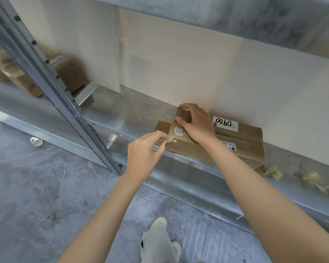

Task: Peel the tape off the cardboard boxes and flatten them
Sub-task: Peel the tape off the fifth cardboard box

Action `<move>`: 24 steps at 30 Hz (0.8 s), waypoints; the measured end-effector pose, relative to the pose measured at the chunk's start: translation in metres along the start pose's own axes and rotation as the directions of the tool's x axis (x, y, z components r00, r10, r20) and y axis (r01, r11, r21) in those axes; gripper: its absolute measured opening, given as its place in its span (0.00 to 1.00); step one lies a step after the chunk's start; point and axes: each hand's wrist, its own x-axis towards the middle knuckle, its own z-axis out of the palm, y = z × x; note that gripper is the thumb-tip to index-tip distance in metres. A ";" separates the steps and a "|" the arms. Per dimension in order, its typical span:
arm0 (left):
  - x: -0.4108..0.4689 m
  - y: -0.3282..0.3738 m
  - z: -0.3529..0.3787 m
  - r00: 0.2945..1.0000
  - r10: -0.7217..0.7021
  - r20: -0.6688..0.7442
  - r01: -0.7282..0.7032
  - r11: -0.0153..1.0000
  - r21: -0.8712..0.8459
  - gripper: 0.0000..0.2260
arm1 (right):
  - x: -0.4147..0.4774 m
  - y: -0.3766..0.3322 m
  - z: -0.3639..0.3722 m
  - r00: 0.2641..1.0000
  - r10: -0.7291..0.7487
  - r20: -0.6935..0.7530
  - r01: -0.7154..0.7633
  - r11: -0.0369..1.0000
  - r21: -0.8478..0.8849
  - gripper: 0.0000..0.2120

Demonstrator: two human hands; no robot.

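A white label (225,123) on the cardboard box (243,149) bears large handwritten digits, upside down, apparently "0900". A sticker (229,145) nearer the front reads "516 K20", the rest hidden.

The single head-worn wide-angle camera is looking forward and down, facing a metal shelf (133,114) from close by. It is taking in the floor (36,186) and the person's shoe (160,223) along the lower edge.
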 end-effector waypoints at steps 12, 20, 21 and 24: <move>0.009 0.006 0.016 0.905 -0.388 0.177 0.426 0.838 -0.341 0.11 | 0.000 0.001 0.000 1.000 -0.011 -0.015 0.012 1.000 0.013 0.17; 0.004 0.017 0.012 0.966 -0.247 0.082 0.260 0.933 -0.249 0.08 | -0.001 0.000 0.000 1.000 -0.011 -0.016 0.012 0.999 0.033 0.18; 0.001 0.020 0.010 0.975 -0.214 0.066 0.224 0.947 -0.231 0.09 | 0.000 0.001 -0.001 1.000 -0.011 -0.014 0.011 0.999 0.034 0.18; -0.003 0.020 -0.001 0.986 -0.169 -0.010 0.164 0.967 -0.192 0.08 | 0.000 0.001 -0.001 1.000 -0.011 -0.012 0.012 0.999 0.041 0.18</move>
